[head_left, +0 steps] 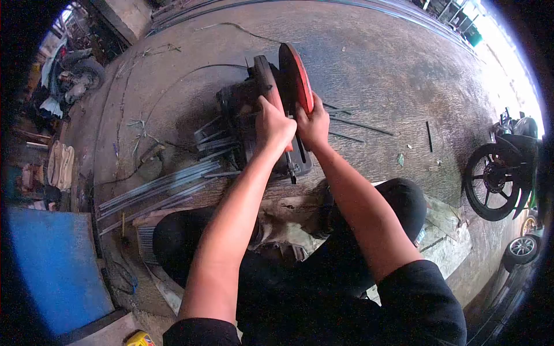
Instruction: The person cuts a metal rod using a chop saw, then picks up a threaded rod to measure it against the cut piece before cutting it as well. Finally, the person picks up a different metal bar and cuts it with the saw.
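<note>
In front of my bent legs, a dark cut-off saw (236,106) stands on the floor. My left hand (274,128) is closed around the lower end of its narrow guard (264,75), which has a dark rim and a reddish side. Just to the right, my right hand (313,122) grips the bottom edge of a cutting disc (303,81), red on one face and dark on the other. The disc stands nearly upright beside the guard. Whether it is attached to the saw is hidden.
Several metal rods (167,181) lie to the left of the saw, and thin dark bars (363,124) to its right. A cable (190,72) curves behind it. A blue panel (52,259) is at left, a motorcycle wheel (490,181) at right.
</note>
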